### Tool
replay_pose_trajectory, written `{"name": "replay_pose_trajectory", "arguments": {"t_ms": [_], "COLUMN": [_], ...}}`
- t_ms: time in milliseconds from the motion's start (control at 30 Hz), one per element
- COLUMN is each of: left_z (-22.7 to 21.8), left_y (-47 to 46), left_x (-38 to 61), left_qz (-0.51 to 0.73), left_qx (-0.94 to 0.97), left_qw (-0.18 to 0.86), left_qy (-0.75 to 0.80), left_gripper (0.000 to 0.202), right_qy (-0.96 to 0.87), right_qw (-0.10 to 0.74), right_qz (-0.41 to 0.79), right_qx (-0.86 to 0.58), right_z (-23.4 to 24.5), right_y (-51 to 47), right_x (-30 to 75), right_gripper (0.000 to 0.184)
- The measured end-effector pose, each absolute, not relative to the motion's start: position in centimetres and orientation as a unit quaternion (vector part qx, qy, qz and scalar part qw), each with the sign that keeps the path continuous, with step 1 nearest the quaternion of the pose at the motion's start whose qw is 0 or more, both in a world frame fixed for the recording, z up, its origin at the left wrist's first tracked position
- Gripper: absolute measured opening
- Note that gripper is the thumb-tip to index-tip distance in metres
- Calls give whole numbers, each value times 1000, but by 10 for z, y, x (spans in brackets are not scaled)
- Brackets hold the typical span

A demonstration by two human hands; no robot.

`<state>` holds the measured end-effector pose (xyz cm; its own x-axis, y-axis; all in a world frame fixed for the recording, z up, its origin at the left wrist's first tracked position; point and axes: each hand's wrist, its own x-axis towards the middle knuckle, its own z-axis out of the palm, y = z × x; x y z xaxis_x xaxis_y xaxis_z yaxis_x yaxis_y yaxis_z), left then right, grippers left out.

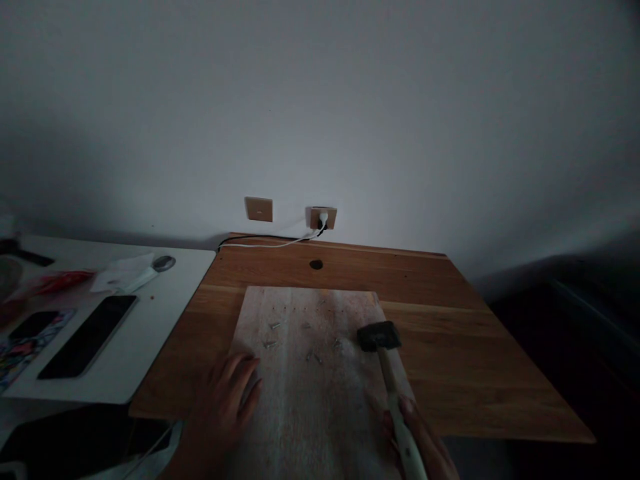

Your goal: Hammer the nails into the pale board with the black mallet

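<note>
My right hand (417,433) is wrapped round the pale handle of a hammer (390,373), whose dark head lies over the right edge of a pale wooden board (300,413). Whether the head touches the board I cannot tell. At the board's left edge rests my left hand (230,393), fingers apart and holding nothing. Several small metal screws or nails (315,358) are scattered on the board between my hands. A row of small dark dots, holes or nail heads, runs across its far part.
The board lies on a brown wooden desk (475,360) with a round hole near the wall. Cables run from a wall socket (330,219) along the desk's back edge. To the left, a white table (185,280) bears a dark phone-like slab (90,337), papers and a roll of tape (164,263).
</note>
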<state>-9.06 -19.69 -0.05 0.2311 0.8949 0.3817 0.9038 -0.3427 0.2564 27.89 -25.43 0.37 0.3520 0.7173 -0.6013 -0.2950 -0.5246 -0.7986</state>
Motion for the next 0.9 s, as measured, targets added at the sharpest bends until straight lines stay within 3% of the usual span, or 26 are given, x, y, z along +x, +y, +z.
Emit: {"name": "replay_pose_trajectory", "arguments": {"t_ms": [167,267,533,733,900], "left_z": [2,1,4,3,1], "left_y": [-195,-196,-194,-192,-188], "left_x": [-91,-90,-91,-92,-94], "left_qz": [-249,-243,-244,-246,-248], "left_qx": [-780,-777,-787,-785,-781], "left_qw": [9,1,20,31,18], "left_qy": [-574,-580,-565,-567,-573], "left_gripper": [29,29,28,28,29], "right_qy": [-142,-132,-147,-163,-169], "right_qw": [434,458,480,457,464], "right_qz": [589,565,565,534,553], "right_qx": [-667,-673,-656,-693,-671], "right_z": [20,28,29,25,20], "right_y": [-250,-251,-247,-254,-256], "right_x": [264,247,248,258,263], "right_gripper": [73,77,70,81,78]}}
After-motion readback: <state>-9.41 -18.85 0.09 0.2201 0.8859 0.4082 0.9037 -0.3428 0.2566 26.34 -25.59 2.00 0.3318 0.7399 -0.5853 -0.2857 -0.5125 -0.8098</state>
